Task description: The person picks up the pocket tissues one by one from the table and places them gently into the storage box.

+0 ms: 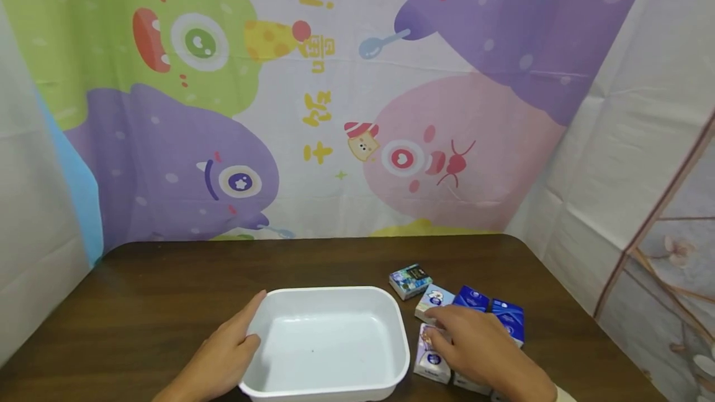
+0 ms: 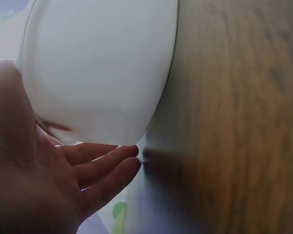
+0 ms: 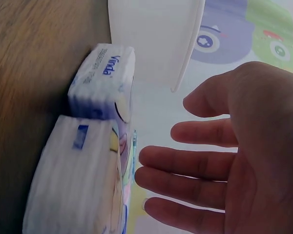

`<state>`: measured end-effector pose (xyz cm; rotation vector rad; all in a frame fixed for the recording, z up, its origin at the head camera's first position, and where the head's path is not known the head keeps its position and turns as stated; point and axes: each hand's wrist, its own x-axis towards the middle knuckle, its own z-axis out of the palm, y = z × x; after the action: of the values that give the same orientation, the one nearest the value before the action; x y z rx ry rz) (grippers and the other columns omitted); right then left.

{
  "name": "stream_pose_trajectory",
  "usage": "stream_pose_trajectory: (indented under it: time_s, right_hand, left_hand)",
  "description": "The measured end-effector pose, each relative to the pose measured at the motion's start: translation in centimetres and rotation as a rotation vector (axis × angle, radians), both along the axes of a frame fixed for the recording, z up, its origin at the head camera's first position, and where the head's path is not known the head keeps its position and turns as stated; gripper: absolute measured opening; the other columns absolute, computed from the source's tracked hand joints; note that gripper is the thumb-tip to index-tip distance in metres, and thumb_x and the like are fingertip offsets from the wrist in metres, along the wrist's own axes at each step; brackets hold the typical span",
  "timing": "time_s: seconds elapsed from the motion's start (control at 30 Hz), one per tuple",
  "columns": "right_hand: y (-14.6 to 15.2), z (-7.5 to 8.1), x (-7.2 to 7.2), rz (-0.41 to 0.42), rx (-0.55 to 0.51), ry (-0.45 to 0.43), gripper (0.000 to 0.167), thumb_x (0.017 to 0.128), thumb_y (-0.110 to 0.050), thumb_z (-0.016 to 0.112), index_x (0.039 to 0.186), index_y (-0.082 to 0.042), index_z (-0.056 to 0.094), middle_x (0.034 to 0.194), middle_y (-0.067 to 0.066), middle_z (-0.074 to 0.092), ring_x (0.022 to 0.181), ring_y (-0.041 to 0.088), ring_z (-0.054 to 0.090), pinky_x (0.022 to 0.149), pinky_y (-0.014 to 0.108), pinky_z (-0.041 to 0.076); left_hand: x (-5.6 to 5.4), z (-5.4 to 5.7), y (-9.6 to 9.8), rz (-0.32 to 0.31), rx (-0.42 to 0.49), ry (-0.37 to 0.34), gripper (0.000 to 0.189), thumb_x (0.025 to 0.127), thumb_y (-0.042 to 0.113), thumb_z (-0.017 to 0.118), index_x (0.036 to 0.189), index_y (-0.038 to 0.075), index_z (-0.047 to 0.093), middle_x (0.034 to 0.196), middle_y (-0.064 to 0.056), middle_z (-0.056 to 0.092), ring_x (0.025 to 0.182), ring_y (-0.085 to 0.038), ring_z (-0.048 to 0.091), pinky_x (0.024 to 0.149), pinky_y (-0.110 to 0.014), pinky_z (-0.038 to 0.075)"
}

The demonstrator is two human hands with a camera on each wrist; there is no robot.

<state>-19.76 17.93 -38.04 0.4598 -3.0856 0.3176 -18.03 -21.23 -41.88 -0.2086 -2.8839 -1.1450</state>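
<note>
A white rectangular basin (image 1: 329, 352) stands at the middle of the table's near side, its inside bare. My left hand (image 1: 220, 352) is at its left end, fingers extended along the outer wall (image 2: 102, 73) and thumb near the rim. To the right of the basin lie several small tissue packs. My right hand (image 1: 483, 343) is over them with loosely bent fingers and nothing in its grasp. Nearest its fingertips are a light blue pack (image 1: 430, 296) and a white-and-purple pack (image 1: 432, 358). In the right wrist view, a pack marked Vinda (image 3: 100, 80) sits below the spread fingers.
Dark blue packs (image 1: 472, 296) lie beyond the right hand, partly covered by it. A dark patterned pack (image 1: 410, 281) rests behind the basin's right corner. The brown wooden table (image 1: 195, 272) ends at a cartoon-print curtain (image 1: 313, 191); pale cloth (image 1: 581, 216) hangs on the right.
</note>
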Motion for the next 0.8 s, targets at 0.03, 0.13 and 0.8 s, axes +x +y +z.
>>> stream_pose_trajectory:
  time_s: [0.03,0.13,0.8]
  right_hand:
    - [0.1,0.0,0.0,-0.004,0.001,-0.001,0.035,0.093,-0.043,0.066,0.122,-0.025,0.071,0.118,-0.007,0.070,0.115,0.021,0.064,0.091,0.056,0.050]
    - [0.4,-0.1,0.0,-0.002,0.013,0.027,0.033,0.093,-0.041,0.066,0.121,-0.025,0.072,0.117,-0.008,0.070,0.113,0.019,0.064,0.090,0.053,0.051]
    - [2.3,-0.4,0.2,-0.048,0.049,0.069,0.034,0.091,-0.040,0.069,0.122,-0.026,0.072,0.117,-0.009,0.070,0.113,0.020,0.065,0.089,0.052,0.052]
  left_hand:
    - [0.0,0.0,0.0,-0.005,0.006,0.004,0.065,0.098,0.009,0.046,0.160,0.016,0.028,0.158,-0.011,0.038,0.137,-0.029,0.042,0.102,-0.053,0.040]
    - [0.0,0.0,-0.1,-0.027,0.028,0.021,0.065,0.098,0.005,0.047,0.159,0.013,0.028,0.158,-0.013,0.038,0.137,-0.030,0.042,0.104,-0.053,0.040]
    - [0.0,0.1,0.2,0.014,-0.028,-0.005,0.064,0.100,0.013,0.046,0.160,0.019,0.027,0.158,-0.009,0.038,0.137,-0.032,0.043,0.101,-0.057,0.041]
